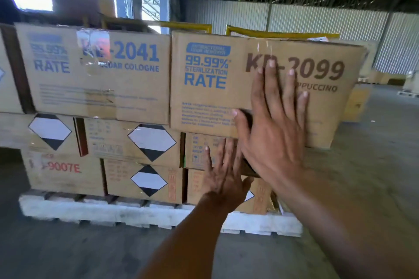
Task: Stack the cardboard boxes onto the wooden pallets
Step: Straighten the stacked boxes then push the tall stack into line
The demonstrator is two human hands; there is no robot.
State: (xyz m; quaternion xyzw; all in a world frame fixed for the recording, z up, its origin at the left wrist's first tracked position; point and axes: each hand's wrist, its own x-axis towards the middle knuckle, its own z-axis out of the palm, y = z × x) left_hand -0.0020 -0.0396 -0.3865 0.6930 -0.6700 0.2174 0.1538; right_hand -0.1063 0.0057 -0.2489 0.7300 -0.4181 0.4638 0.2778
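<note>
Both hands flat, fingers spread: right hand [275,133] on KD-2099 box [213,88], left hand [223,179] on the box below [197,150]

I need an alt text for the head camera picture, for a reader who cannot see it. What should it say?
Two bare hands press flat on stacked cardboard boxes: the right hand on a top box marked KB-2099, the left hand on a lower box. The stack stands on a white-painted wooden pallet in a warehouse, beside a box marked KB-2041.
</note>
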